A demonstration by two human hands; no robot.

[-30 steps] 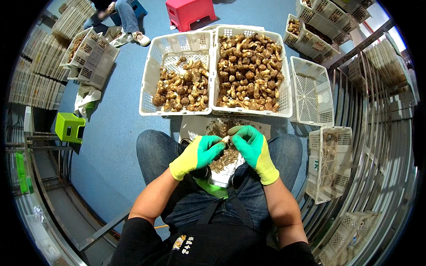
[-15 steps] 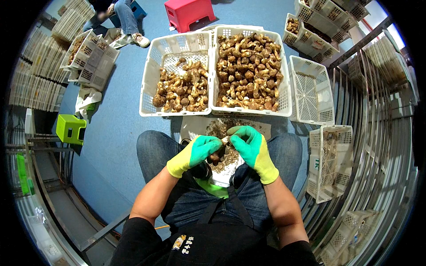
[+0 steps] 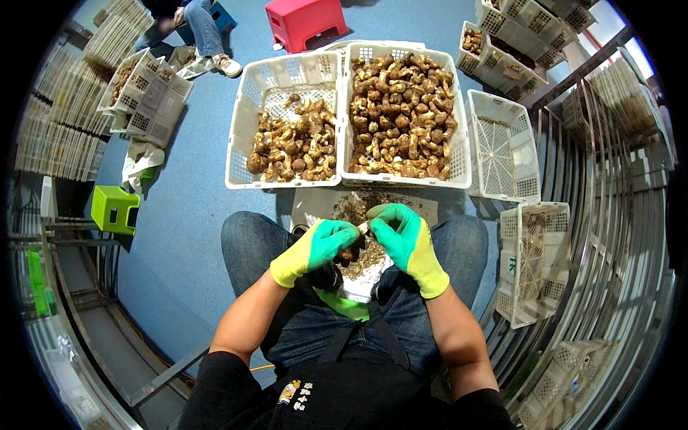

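Both my hands wear green-and-yellow gloves and meet above the gap between my knees. My left hand (image 3: pixel 320 246) is closed around a brown-capped mushroom (image 3: pixel 349 255), whose dark cap shows under the fingers. Its pale stem end points up toward the other hand. My right hand (image 3: pixel 403 236) pinches at that pale end, thumb against fingers; whether a small tool sits in this pinch is hidden. Beneath, dark crumbs of soil (image 3: pixel 369 252) lie scattered over a white sheet (image 3: pixel 310 203) on the floor.
Ahead stand two white crates: the left crate (image 3: pixel 247 79) partly filled with mushrooms, the right crate (image 3: pixel 462 154) heaped full. Further white crates (image 3: pixel 502 143) sit to the right beside metal racks (image 3: pixel 595 215). A red stool (image 3: pixel 304 25), a green stool (image 3: pixel 115 209) and a seated person (image 3: pixel 204 32) are around.
My hands stay together at the mushroom; the left hand and the mushroom have turned very slightly. The crates have not moved.
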